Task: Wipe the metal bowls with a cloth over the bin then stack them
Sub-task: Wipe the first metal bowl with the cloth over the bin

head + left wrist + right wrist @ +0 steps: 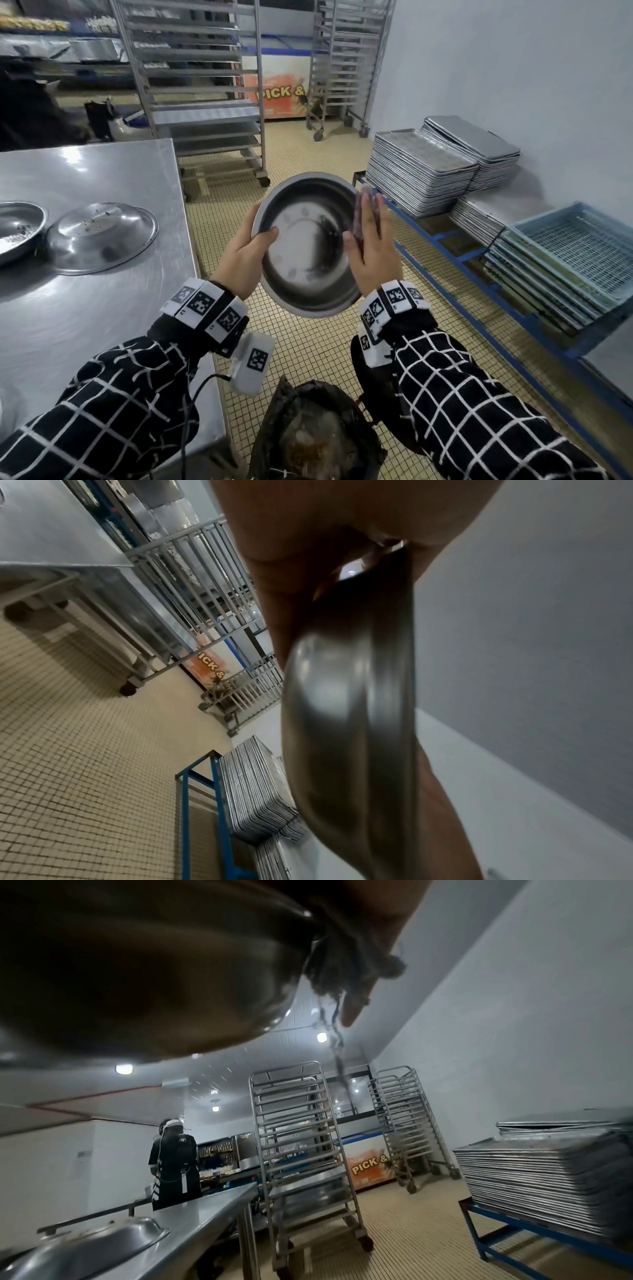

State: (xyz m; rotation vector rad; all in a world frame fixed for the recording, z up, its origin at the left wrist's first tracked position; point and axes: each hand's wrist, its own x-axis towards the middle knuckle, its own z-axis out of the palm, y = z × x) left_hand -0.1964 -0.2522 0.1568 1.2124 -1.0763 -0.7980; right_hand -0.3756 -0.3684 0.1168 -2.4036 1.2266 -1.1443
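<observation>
At frame centre, the left hand [245, 257] is gripping the tilted metal bowl [308, 245] by its rim above the bin [318, 435], while the right hand [371, 253] is pressing the cloth [364, 205] against its right side with straight fingers.

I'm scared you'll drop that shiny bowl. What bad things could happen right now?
The round metal bowl is tilted in the air, gripped at one rim by the left hand, so it might slip while the right hand pushes the dark frayed cloth against its other rim. The black-lined bin sits nearer the body than the bowl, so crumbs could land on the tiled floor. A loose cloth thread might snag.
</observation>
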